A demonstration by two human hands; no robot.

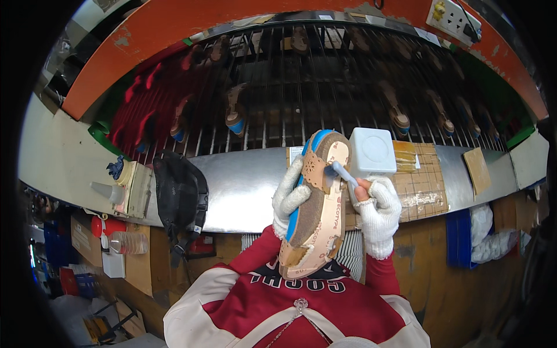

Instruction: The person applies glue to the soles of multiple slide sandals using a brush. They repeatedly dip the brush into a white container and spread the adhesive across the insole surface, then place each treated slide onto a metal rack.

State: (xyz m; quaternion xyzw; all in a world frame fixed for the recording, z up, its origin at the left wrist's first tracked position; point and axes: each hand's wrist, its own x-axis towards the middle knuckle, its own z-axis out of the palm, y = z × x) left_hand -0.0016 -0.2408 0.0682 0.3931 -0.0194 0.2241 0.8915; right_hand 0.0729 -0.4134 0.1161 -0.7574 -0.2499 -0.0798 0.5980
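Note:
My left hand [287, 197], in a white knitted glove, grips a partly made sandal [310, 223] along its left side. The sandal has a tan perforated strap, a grey-brown padded edge and a blue piece, and its pale printed sole side faces up. In my right hand [380, 211], gloved with bare fingertips showing, is a small brush [343, 173] with a pale handle. Its dark bristles touch the sandal beside the perforated strap. Just beyond the brush stands a white square container [372, 151].
Ahead, a conveyor of metal rods [272, 116] carries several similar sandals. A taped cardboard sheet [426, 185] lies at right on the metal worktop [232, 200]. On the left are a black waist bag [180, 191] and a plastic bottle [127, 243]; a power socket [455, 22] is at far right.

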